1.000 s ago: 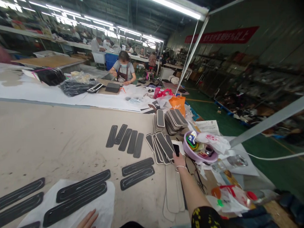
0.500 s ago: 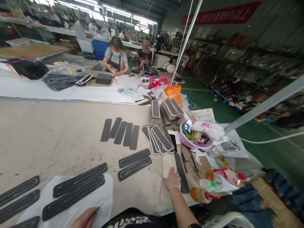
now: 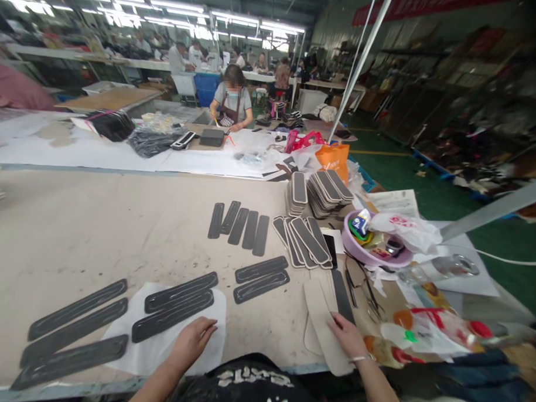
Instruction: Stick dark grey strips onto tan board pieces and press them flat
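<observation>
My right hand (image 3: 346, 337) grips the edge of a long beige strip (image 3: 323, 326) with rounded ends. That strip is tilted over more pale strips (image 3: 312, 337) lying at the table's front edge. Beside them rests a plain dark strip (image 3: 342, 297). My left hand (image 3: 197, 338) hovers by a sheet of white paper (image 3: 212, 354), its fingers drawn together with nothing visible in them. Just beyond it, a dark grey strip (image 3: 173, 316) with a shiny line around its face lies partly on the paper. A similar dark strip (image 3: 181, 292) lies alongside.
Several dark strips (image 3: 75, 358) lie at left, others (image 3: 238, 226) farther back. Pale-edged pieces stand in stacks (image 3: 330, 194). At right are a purple basin (image 3: 348, 242), glasses (image 3: 372, 304) and bottles (image 3: 388, 352). A co-worker (image 3: 231, 100) sits across the table.
My right hand has picked up a beige strip and turned it askew from the pile. My left hand has come farther in over the white paper. The view has swung left.
</observation>
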Tool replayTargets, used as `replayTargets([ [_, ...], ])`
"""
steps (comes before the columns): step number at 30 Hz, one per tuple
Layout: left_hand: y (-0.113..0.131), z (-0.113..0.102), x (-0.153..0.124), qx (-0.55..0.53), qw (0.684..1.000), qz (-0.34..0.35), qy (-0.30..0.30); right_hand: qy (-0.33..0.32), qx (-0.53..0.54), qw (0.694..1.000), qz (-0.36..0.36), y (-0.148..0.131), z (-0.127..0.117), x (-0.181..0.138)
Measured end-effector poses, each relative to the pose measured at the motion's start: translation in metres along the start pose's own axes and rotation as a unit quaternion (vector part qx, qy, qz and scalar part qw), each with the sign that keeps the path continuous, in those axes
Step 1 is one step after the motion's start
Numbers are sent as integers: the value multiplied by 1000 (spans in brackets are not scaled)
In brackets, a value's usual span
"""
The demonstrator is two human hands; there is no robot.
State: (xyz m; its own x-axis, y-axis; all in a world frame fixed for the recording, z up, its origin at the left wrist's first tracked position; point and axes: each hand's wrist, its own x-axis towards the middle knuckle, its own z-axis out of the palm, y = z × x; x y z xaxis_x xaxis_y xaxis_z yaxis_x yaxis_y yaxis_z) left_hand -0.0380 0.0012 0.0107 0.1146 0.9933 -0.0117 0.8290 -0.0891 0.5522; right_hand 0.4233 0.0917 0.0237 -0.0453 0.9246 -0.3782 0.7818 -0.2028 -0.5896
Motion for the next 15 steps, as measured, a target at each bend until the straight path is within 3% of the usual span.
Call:
replayTargets([
  [4,-7,-13,28,52,998,1,-32,-122,113,983,-80,-21,14,-21],
  [9,-7,-25,80,123,986,59,-92,-226,46,954,-190,-84,70,-18],
  [12,-4,-24,112,186,969,92,-137,-203,-52,949,-234,-113,102,-10],
  [15,-4,-15,136,218,954,116,-170,-109,-100,958,-246,-122,116,-5],
])
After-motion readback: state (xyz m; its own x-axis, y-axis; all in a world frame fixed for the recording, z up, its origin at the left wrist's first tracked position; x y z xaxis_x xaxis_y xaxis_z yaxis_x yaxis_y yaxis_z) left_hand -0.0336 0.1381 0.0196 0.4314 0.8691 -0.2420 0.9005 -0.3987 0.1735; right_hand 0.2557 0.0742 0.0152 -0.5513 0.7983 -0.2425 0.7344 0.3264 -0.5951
